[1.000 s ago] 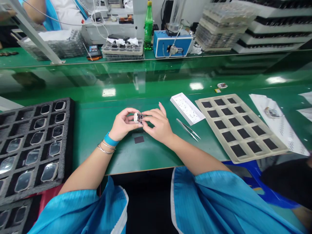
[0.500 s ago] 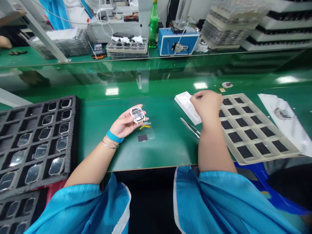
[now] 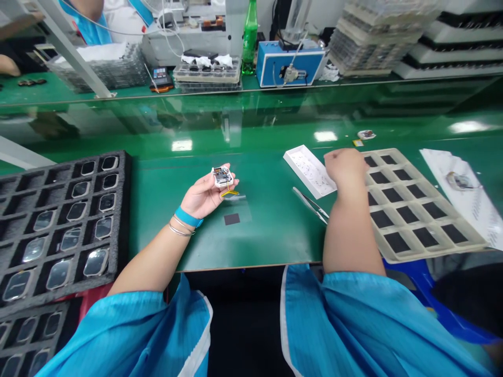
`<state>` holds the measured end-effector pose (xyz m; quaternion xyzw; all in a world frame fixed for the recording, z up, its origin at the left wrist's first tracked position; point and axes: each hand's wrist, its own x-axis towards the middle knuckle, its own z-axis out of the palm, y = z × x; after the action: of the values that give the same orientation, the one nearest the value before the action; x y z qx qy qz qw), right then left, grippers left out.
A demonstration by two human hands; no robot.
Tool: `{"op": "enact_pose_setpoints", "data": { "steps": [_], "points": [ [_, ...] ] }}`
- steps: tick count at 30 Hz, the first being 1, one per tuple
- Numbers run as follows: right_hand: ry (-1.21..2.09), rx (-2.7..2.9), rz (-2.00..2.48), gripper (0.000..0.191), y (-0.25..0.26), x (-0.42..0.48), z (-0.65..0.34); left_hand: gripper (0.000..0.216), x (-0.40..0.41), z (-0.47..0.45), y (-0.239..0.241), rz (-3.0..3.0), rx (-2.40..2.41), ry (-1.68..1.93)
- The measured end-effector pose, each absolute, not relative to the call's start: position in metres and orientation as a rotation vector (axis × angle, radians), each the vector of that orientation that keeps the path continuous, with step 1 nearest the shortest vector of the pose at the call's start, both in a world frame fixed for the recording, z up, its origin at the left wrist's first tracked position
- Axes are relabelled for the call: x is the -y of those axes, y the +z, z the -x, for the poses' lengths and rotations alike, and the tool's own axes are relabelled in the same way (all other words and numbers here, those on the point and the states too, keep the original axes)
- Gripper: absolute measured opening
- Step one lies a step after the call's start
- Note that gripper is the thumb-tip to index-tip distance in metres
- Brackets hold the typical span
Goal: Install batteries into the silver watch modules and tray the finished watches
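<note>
One green bench (image 3: 271, 235) runs across the view. At its left end sits a dark foam tray (image 3: 120, 209), with glassy screens (image 3: 104, 228) in many of its cells. Toward the right end lies a pale tray (image 3: 416, 254), set aslant, with black squares (image 3: 423, 237) in its cells. Just beyond its right edge is a white paper strip (image 3: 477, 209). The left hand (image 3: 200, 198), palm up, holds a part (image 3: 222, 177) between thumb and fingers above the middle of the bench. The right hand (image 3: 346, 165) is at the pale tray's upper left edge, fingers curled; its back hides the fingertips, so I cannot tell whether it grips anything. Just left of it stands a shallow white box (image 3: 299, 177) with tiny bits scattered inside. Tweezers (image 3: 303, 199) lie below the box, aslant. The part has a white rim, its circuit side up. Below it a dark patch (image 3: 231, 219) rests on the bench. From the part hangs a small yellow strip (image 3: 231, 193).
</note>
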<state>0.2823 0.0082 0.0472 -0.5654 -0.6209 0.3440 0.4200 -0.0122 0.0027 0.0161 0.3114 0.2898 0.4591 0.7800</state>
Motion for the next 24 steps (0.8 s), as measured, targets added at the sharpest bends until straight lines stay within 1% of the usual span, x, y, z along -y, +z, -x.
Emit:
{"op": "enact_pose_setpoints", "data": {
  "steps": [6, 10, 11, 14, 16, 18, 21, 24],
  "points": [
    [1.119, 1.461, 1.148, 0.047, 0.031, -0.001, -0.222, 0.04, -0.002, 0.01, 0.014, -0.686, -0.606, 1.03],
    [1.557, 1.378, 0.875, 0.065, 0.01, 0.009, -0.185, 0.049, -0.002, 0.01, 0.013, -0.736, -0.556, 1.043],
    [1.636, 1.345, 0.849, 0.063, 0.006, 0.011, -0.18, 0.051, -0.003, 0.01, 0.013, -0.753, -0.552, 1.039],
    [1.752, 1.257, 0.91, 0.044, 0.005, 0.013, -0.178, 0.053, -0.003, 0.01, 0.014, -0.794, -0.541, 1.03],
    [1.776, 1.217, 0.96, 0.038, 0.011, 0.011, -0.187, 0.054, -0.003, 0.01, 0.015, -0.812, -0.534, 1.019],
    [1.736, 1.187, 0.964, 0.037, 0.019, 0.009, -0.197, 0.054, -0.003, 0.01, 0.016, -0.832, -0.538, 1.003],
    [1.571, 1.192, 0.938, 0.035, 0.028, 0.009, -0.205, 0.054, -0.001, 0.009, 0.015, -0.859, -0.554, 0.959],
    [1.335, 1.295, 0.9, 0.033, 0.03, 0.011, -0.204, 0.052, 0.001, 0.007, 0.015, -0.873, -0.564, 0.909]
  ]
}}
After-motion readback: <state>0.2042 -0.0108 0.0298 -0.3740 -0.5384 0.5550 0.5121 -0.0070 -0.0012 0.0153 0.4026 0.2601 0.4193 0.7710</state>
